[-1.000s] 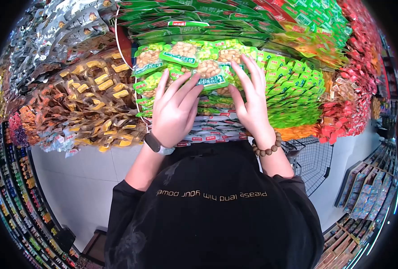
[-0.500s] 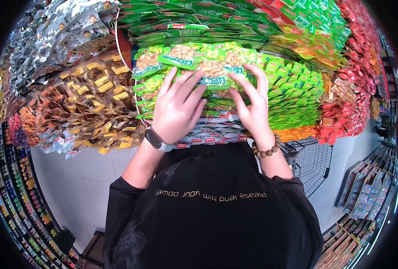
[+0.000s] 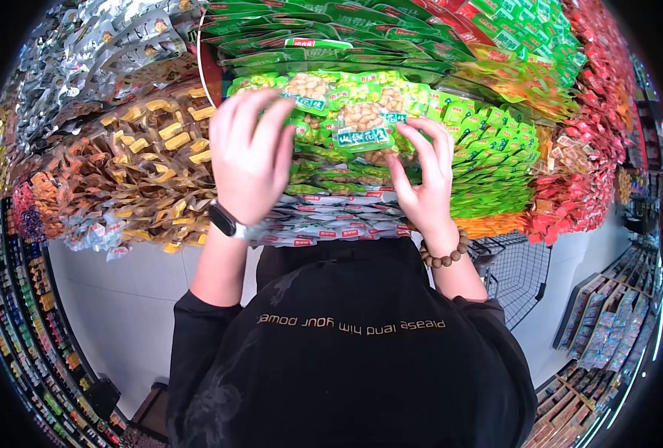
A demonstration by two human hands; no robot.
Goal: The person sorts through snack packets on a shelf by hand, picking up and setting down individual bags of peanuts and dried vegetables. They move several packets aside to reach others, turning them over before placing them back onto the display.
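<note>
Green-and-clear packs of peanuts lie piled in the middle of the display. One peanut pack (image 3: pixel 363 119) faces up near the centre, and another peanut pack (image 3: pixel 307 88) lies above and left of it. My left hand (image 3: pixel 253 153), wearing a dark band at the wrist, hovers over the left part of the pile; its fingers are stretched out, a little blurred, and hold nothing visible. Thumb and fingers apart, my right hand (image 3: pixel 426 168) rests at the right edge of the central pack. Whether its fingertips press on that pack is hard to see.
Brown packs with yellow labels (image 3: pixel 152 157) fill the left side. Small green packets (image 3: pixel 488 145) and red packets (image 3: pixel 578 201) lie to the right. Dark green bags (image 3: pixel 324 33) are stacked behind. A black wire cart (image 3: pixel 522 272) stands at the right below the display.
My left hand has lifted off the peanut packs and moved left, uncovering the central packs. My right hand stays nearly in place beside the central pack.
</note>
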